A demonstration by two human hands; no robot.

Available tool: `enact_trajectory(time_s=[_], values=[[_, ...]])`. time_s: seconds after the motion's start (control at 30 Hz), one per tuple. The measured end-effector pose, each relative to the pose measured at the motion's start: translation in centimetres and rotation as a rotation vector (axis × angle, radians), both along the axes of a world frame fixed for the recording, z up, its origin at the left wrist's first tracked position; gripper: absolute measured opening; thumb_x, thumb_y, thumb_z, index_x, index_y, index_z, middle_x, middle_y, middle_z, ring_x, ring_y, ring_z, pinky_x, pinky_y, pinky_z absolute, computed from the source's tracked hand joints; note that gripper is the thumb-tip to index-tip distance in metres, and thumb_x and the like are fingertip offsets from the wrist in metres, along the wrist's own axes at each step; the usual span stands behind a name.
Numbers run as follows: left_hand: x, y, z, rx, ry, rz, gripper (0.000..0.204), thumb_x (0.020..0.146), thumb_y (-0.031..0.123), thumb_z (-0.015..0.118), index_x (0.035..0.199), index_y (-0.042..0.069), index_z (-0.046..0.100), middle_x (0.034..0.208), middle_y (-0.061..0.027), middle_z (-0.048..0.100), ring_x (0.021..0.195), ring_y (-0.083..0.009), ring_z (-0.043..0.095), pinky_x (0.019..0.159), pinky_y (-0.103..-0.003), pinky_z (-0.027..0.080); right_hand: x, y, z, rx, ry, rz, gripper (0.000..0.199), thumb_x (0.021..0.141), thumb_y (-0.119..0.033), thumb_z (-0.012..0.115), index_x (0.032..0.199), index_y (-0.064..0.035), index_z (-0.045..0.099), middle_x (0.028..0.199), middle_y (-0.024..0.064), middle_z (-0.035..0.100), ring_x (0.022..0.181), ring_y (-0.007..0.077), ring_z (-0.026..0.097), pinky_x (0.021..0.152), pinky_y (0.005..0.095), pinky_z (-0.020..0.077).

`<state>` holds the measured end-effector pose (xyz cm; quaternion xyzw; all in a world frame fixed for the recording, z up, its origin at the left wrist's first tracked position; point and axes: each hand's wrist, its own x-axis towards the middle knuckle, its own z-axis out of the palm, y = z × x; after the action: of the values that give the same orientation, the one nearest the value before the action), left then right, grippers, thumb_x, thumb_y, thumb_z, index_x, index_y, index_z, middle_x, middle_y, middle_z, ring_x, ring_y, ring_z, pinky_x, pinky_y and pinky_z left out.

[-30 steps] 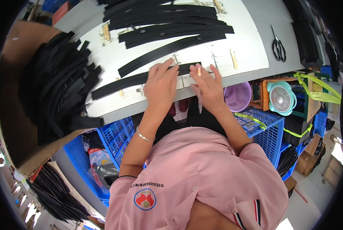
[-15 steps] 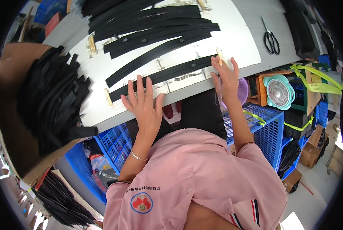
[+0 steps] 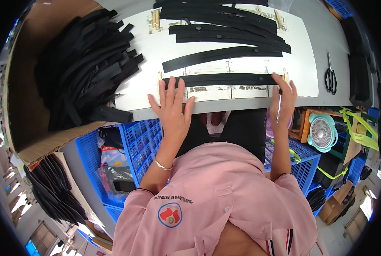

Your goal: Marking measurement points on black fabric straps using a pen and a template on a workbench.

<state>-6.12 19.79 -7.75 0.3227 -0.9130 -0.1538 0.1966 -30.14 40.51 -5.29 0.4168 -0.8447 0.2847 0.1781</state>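
Since the long black strip (image 3: 224,80) looks thin, light and floppy, both hands press its 2 ends flat on the surface (image 3: 241,102): left hand (image 3: 171,109) spread open, right hand (image 3: 284,100) pinching a slim pen-like tool (image 3: 279,106)

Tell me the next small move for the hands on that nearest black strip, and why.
Probably mark the strip's right end. The left hand lies spread on the left end of the nearest black strip, pinning it to the white board, while the right hand touches the right end holding a slim pen-like tool.

strips (image 3: 218,80) - black | board (image 3: 301,55) - white | crates (image 3: 145,136) - blue | shirt (image 3: 216,200) - pink
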Motion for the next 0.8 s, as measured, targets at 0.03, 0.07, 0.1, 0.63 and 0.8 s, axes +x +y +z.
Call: enact_trajectory(time_s=[0.03, 0.07, 0.1, 0.63, 0.8], values=[[0.0, 0.0, -0.1, -0.008, 0.011, -0.008, 0.058, 0.097, 0.032, 0.071, 0.149, 0.011, 0.057, 0.159, -0.0122, 0.048, 0.154, -0.0344, 0.033, 0.122, -0.065, 0.004, 1.0, -1.3, 0.6, 0.002, 0.006, 0.005, 0.031, 0.098, -0.004, 0.064, 0.129, -0.0092, 0.066, 0.117, 0.0085, 0.076, 0.113, 0.0245, 0.069, 0.116, 0.0462, 0.0362], [0.0, 0.1, 0.2, 0.011, 0.012, 0.003, 0.059, 0.096, 0.027, 0.073, 0.151, 0.013, 0.056, 0.160, -0.0099, 0.048, 0.155, -0.0328, 0.032, 0.124, -0.062, 0.004, 2.2, -2.7, 1.3, -0.056, -0.238, 0.058, 0.029, 0.098, -0.006, 0.065, 0.126, -0.0089, 0.069, 0.115, 0.0083, 0.076, 0.108, 0.0239, 0.068, 0.111, 0.0436, 0.0398], [0.2, 0.1, 0.1, 0.011, 0.015, 0.010, 0.059, 0.096, 0.027, 0.073, 0.151, 0.013, 0.056, 0.160, -0.0099, 0.048, 0.155, -0.0328, 0.032, 0.124, -0.062, 0.004, 3.5, -4.2, 1.7, -0.115, -0.485, 0.114, 0.026, 0.098, -0.008, 0.066, 0.124, -0.0086, 0.071, 0.113, 0.0082, 0.077, 0.103, 0.0234, 0.067, 0.107, 0.0411, 0.0435], [-0.1, 0.2, -0.1, -0.013, 0.072, 0.045, 0.054, 0.095, 0.033, 0.073, 0.143, 0.011, 0.063, 0.152, -0.0107, 0.056, 0.151, -0.0326, 0.039, 0.122, -0.064, 0.009, 8.3, -16.0, -1.3, -0.046, -0.762, 0.397, 0.022, 0.101, -0.018, 0.067, 0.113, 0.0010, 0.072, 0.102, 0.0070, 0.076, 0.078, 0.0122, 0.069, 0.071, 0.0243, 0.0543], [-0.1, 0.2, -0.1, -0.014, 0.090, 0.044, 0.054, 0.095, 0.033, 0.073, 0.143, 0.011, 0.064, 0.152, -0.0107, 0.056, 0.151, -0.0329, 0.039, 0.122, -0.064, 0.008, 8.6, -16.1, -1.4, -0.072, -0.669, 0.406, 0.021, 0.101, -0.017, 0.067, 0.109, 0.0017, 0.073, 0.104, 0.0073, 0.076, 0.078, 0.0116, 0.069, 0.071, 0.0252, 0.0542]])
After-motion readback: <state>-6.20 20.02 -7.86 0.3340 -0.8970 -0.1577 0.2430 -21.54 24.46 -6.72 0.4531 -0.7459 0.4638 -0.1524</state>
